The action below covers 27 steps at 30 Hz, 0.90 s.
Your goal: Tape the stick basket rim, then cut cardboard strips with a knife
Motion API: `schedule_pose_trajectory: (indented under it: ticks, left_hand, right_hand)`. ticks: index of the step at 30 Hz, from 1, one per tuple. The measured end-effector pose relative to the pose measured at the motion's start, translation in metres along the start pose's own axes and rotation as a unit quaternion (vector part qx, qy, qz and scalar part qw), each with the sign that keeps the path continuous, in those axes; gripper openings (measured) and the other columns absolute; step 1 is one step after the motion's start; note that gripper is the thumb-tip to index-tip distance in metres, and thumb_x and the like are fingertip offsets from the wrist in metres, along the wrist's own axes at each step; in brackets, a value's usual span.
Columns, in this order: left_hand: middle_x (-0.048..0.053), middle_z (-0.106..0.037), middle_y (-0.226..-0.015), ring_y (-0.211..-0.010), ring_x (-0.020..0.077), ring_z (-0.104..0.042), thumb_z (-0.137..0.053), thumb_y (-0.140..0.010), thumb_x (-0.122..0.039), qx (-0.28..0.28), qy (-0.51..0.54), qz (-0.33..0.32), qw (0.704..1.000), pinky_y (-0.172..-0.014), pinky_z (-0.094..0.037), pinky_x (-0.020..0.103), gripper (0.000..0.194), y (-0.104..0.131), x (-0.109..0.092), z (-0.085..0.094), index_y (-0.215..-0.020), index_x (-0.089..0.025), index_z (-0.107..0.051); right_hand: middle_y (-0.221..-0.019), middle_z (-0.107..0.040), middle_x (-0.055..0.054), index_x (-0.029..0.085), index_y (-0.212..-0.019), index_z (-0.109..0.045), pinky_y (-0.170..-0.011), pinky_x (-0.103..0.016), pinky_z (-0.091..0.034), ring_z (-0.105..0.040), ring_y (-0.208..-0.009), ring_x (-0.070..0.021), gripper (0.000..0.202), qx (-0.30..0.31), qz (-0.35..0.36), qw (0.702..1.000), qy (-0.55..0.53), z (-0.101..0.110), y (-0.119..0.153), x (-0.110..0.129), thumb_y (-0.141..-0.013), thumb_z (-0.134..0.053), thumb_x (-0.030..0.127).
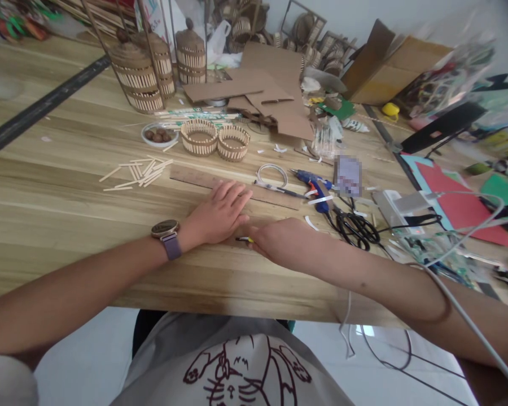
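My left hand [218, 211], with a watch [166, 228] on its wrist, lies on the table with its fingers spread, their tips by the edge of a long brown ruler-like strip [195, 176]. Close to its right, my right hand [279, 239] is closed around a small tool with a yellow part and a dark tip [244, 239] that points left. What lies under the two hands is mostly hidden. A pen [283, 190] and a coiled white cable [272, 176] rest beyond them.
Two round stick baskets [198, 137], a bowl of brown balls [160, 135] and loose sticks [141, 171] lie ahead. At right are a blue glue gun [319, 194], black-handled scissors [358, 228] and white cables. Cardboard [275, 96] and lidded stick lanterns [138, 76] stand behind.
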State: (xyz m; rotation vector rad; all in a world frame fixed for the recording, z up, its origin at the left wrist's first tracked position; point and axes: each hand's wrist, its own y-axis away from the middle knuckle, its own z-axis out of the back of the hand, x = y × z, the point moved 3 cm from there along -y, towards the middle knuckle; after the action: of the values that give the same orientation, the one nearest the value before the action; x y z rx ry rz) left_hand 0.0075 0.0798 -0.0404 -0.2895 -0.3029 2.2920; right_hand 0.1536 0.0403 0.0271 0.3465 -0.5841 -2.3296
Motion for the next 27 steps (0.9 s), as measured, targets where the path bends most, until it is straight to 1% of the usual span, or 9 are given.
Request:
schedule_pose_trajectory:
  ticks: [4, 7, 12, 16, 18, 20, 22, 25, 27]
  left_hand:
    - [0.022, -0.043, -0.151, -0.143, 0.0386, -0.032, -0.036, -0.103, -0.041, 0.016, 0.002, -0.002, 1.0, -0.118, -0.023, 0.059, 0.056, 0.001, 0.002, 0.002, -0.146, -0.006, -0.042]
    - [0.021, -0.043, -0.151, -0.143, 0.0374, -0.03, -0.037, -0.102, -0.041, 0.021, 0.012, -0.002, 1.0, -0.118, -0.022, 0.059, 0.055, 0.001, 0.003, 0.003, -0.147, -0.008, -0.041]
    - [0.022, -0.043, -0.151, -0.143, 0.0378, -0.029, -0.037, -0.103, -0.04, 0.027, 0.017, -0.001, 0.999, -0.119, -0.021, 0.06, 0.055, 0.001, 0.003, 0.003, -0.146, -0.006, -0.042]
    - [0.022, -0.044, -0.149, -0.143, 0.0382, -0.029, -0.037, -0.103, -0.04, 0.032, 0.018, -0.003, 0.999, -0.119, -0.021, 0.059, 0.056, 0.002, 0.002, 0.003, -0.146, -0.004, -0.042]
    - [0.022, -0.044, -0.149, -0.143, 0.0384, -0.029, -0.037, -0.103, -0.041, 0.031, 0.021, -0.002, 0.999, -0.118, -0.021, 0.06, 0.056, 0.001, 0.002, 0.003, -0.146, -0.005, -0.041]
    - [0.023, -0.044, -0.149, -0.143, 0.0386, -0.029, -0.038, -0.102, -0.041, 0.025, 0.031, 0.001, 0.999, -0.118, -0.022, 0.062, 0.056, 0.0, 0.003, 0.002, -0.146, -0.006, -0.041]
    - [0.022, -0.045, -0.148, -0.142, 0.0372, -0.031, -0.036, -0.102, -0.04, 0.017, 0.057, 0.005, 0.998, -0.117, -0.025, 0.062, 0.054, -0.001, 0.007, 0.003, -0.145, -0.007, -0.042]
    - [0.019, -0.048, -0.144, -0.137, 0.0315, -0.039, -0.031, -0.104, -0.036, -0.007, 0.112, 0.019, 0.994, -0.116, -0.033, 0.056, 0.048, 0.001, 0.018, 0.006, -0.142, -0.011, -0.045]
    - [0.018, -0.05, -0.141, -0.135, 0.0305, -0.041, -0.03, -0.104, -0.034, -0.024, 0.114, 0.026, 0.993, -0.115, -0.035, 0.055, 0.046, 0.006, 0.026, 0.009, -0.139, -0.012, -0.049]
  right_hand:
    - [-0.079, -0.075, -0.008, 0.02, -0.125, -0.063, -0.052, -0.026, -0.038, -0.071, -0.066, -0.0217, 0.031, -0.011, 0.006, 1.0, -0.007, -0.002, 0.009, -0.006, -0.1, -0.046, 0.024]
    - [-0.083, -0.075, -0.006, 0.021, -0.118, -0.065, -0.048, -0.025, -0.031, -0.07, -0.067, -0.0193, 0.026, -0.012, 0.0, 1.0, -0.008, -0.007, 0.021, -0.015, -0.1, -0.046, 0.023]
    - [-0.08, -0.073, -0.006, 0.021, -0.119, -0.063, -0.045, -0.025, -0.023, -0.067, -0.063, -0.0181, 0.027, -0.006, -0.025, 0.999, 0.021, -0.024, 0.044, -0.031, -0.099, -0.045, 0.02]
    - [-0.085, -0.073, -0.007, 0.023, -0.124, -0.061, -0.045, -0.025, -0.027, -0.067, -0.062, -0.0211, 0.031, 0.039, -0.071, 0.996, 0.024, -0.039, 0.064, -0.048, -0.101, -0.04, 0.026]
    - [-0.093, -0.073, -0.008, 0.023, -0.126, -0.06, -0.048, -0.026, -0.033, -0.069, -0.068, -0.0222, 0.033, 0.047, -0.064, 0.997, -0.006, -0.045, 0.07, -0.056, -0.102, -0.037, 0.031]
    - [-0.099, -0.073, -0.009, 0.022, -0.123, -0.06, -0.057, -0.027, -0.042, -0.07, -0.078, -0.0223, 0.034, 0.029, -0.023, 0.997, -0.064, -0.05, 0.073, -0.063, -0.103, -0.036, 0.034]
    - [-0.1, -0.072, -0.009, 0.02, -0.119, -0.061, -0.065, -0.029, -0.046, -0.069, -0.084, -0.0221, 0.034, 0.003, 0.011, 0.994, -0.109, -0.055, 0.074, -0.069, -0.102, -0.036, 0.036]
    - [-0.097, -0.071, -0.009, 0.02, -0.116, -0.062, -0.068, -0.029, -0.047, -0.067, -0.081, -0.0209, 0.034, -0.017, 0.023, 0.992, -0.127, -0.065, 0.074, -0.076, -0.102, -0.036, 0.038]
    - [-0.096, -0.071, -0.007, 0.021, -0.115, -0.063, -0.069, -0.029, -0.048, -0.067, -0.08, -0.0197, 0.034, -0.029, 0.017, 0.992, -0.123, -0.069, 0.076, -0.079, -0.102, -0.037, 0.038]
